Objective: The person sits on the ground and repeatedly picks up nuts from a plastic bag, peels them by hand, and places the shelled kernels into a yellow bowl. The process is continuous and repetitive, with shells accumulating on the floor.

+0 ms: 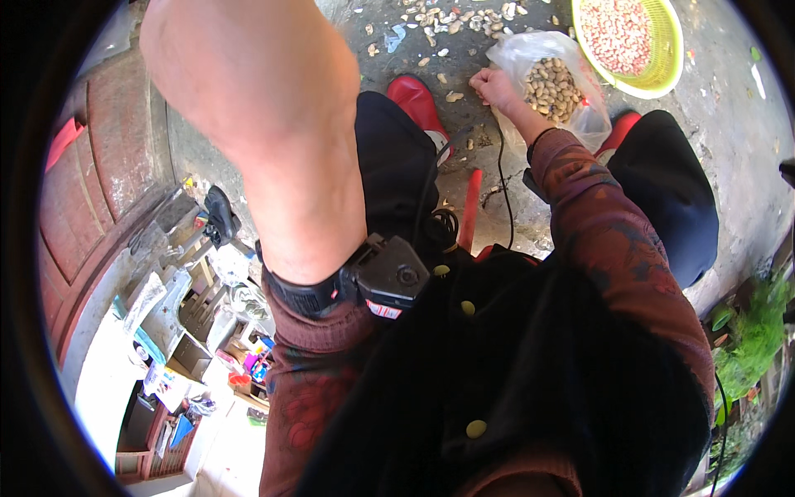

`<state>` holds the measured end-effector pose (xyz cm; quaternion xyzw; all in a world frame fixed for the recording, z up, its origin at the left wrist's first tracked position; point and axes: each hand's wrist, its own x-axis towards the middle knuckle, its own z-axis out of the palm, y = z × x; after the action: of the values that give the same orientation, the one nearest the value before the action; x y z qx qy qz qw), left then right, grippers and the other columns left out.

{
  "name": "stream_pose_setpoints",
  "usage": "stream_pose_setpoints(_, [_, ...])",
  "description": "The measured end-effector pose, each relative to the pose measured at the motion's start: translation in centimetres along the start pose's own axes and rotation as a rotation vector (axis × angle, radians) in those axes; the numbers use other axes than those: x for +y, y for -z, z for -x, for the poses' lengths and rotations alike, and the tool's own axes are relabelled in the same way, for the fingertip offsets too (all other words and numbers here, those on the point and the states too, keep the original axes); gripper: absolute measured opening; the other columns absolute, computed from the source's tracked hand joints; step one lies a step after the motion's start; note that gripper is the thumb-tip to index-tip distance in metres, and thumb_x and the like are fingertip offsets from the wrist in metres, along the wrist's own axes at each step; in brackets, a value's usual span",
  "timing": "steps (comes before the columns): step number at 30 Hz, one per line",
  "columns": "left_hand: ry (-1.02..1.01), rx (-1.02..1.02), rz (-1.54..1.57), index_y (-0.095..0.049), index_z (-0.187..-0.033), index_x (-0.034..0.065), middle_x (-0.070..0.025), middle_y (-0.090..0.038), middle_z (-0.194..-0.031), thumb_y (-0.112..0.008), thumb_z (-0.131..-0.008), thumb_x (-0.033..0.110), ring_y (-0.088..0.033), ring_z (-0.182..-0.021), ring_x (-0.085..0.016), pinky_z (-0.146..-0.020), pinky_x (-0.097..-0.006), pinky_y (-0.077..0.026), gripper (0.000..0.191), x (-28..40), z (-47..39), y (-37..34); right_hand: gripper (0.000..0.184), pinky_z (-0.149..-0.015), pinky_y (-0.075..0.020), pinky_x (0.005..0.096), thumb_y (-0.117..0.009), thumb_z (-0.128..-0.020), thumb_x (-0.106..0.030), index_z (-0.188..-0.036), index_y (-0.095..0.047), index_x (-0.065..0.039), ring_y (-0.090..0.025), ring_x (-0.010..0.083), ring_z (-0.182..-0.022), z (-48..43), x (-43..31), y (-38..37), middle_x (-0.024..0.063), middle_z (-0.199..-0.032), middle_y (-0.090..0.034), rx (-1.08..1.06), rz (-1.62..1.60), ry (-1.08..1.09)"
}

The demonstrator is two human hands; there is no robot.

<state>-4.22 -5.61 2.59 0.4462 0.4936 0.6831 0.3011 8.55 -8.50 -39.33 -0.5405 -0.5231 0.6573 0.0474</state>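
My left hand point(248, 68) looms very large at the upper left, close to the camera. Its fingers run past the top edge, so what they hold is hidden. A black strap with a camera-like device point(392, 273) sits on that wrist. Farther down, over the ground, my right hand point(494, 88) has curled fingers beside the left rim of a clear plastic bag point(537, 45); whether it grips anything is too small to tell. Unshelled peanuts point(553, 90) fill the bag. A yellow-green plastic basket point(667, 71) of shelled reddish peanuts point(615, 34) stands to its right.
Empty peanut shells point(459, 22) lie scattered on the concrete ground. My red shoes point(415, 99) flank the bag. A black cable point(502, 180) and a red strip point(471, 208) are between my legs. Wooden doors point(105, 161) and a black shoe point(219, 214) are at left; green plants point(751, 341) grow at right.
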Motion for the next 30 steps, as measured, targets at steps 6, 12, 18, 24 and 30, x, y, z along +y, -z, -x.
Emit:
stream_pose_setpoints(6, [-0.044,0.107,-0.103,-0.057,-0.09,-0.0046,-0.01,-0.058,-0.076,-0.047,-0.089,0.016,-0.057,-0.067,-0.017,-0.068,-0.0271,-0.046,0.023,-2.7,-0.6,2.9,0.022,-0.066,-0.0482,0.0388,-0.065,-0.073,-0.026,-0.083,-0.063,-0.007,-0.061,0.0291,-0.074,-3.2,-0.8,-5.1,0.014,-0.077,-0.062,0.115,0.46,0.171])
stream_pose_setpoints(12, [0.192,-0.002,-0.069,-0.054,-0.099,-0.0122,-0.0224,-0.058,-0.09,-0.037,-0.092,0.012,-0.059,-0.084,-0.031,-0.086,-0.0454,-0.045,0.03,-1.7,-2.3,8.3,0.022,-0.069,-0.0463,0.0411,-0.067,-0.072,-0.023,-0.083,-0.061,-0.005,-0.059,0.0298,-0.082,-4.9,-1.1,-8.9,0.0139,-0.087,-0.06,0.306,0.635,0.154])
stream_pose_setpoints(18, [0.077,-0.032,-0.206,-0.058,-0.096,-0.0071,-0.0148,-0.061,-0.085,-0.048,-0.088,0.012,-0.06,-0.079,-0.022,-0.077,-0.0336,-0.046,0.023,-2.2,-2.1,8.1,0.021,-0.055,-0.0435,0.0297,-0.064,-0.077,-0.017,-0.09,-0.058,-0.001,-0.054,0.0149,-0.06,-2.6,-7.5,-4.7,0.0068,-0.072,-0.061,0.018,-0.105,0.146])
stream_pose_setpoints(24, [0.216,-0.115,-0.33,-0.063,-0.095,0.0009,-0.004,-0.063,-0.084,-0.059,-0.082,0.008,-0.057,-0.076,-0.01,-0.07,-0.0222,-0.044,0.016,-2.3,-2.2,4.7,0.017,-0.047,-0.03,0.0162,-0.051,-0.089,-0.013,-0.103,-0.054,-0.002,-0.037,0.0026,-0.055,8.0,-23.0,5.6,0.0013,-0.084,-0.057,-0.504,-0.719,0.483])
stream_pose_setpoints(30, [0.171,-0.368,-0.169,-0.063,-0.094,0.0006,-0.0024,-0.063,-0.084,-0.062,-0.079,0.003,-0.057,-0.077,-0.008,-0.07,-0.0198,-0.044,0.016,-1.2,-0.7,-0.7,0.017,-0.047,-0.0327,0.0155,-0.053,-0.089,-0.014,-0.101,-0.057,-0.003,-0.041,0.0023,-0.057,19.8,-30.0,13.5,-0.0026,-0.075,-0.052,-0.411,-0.592,0.599])
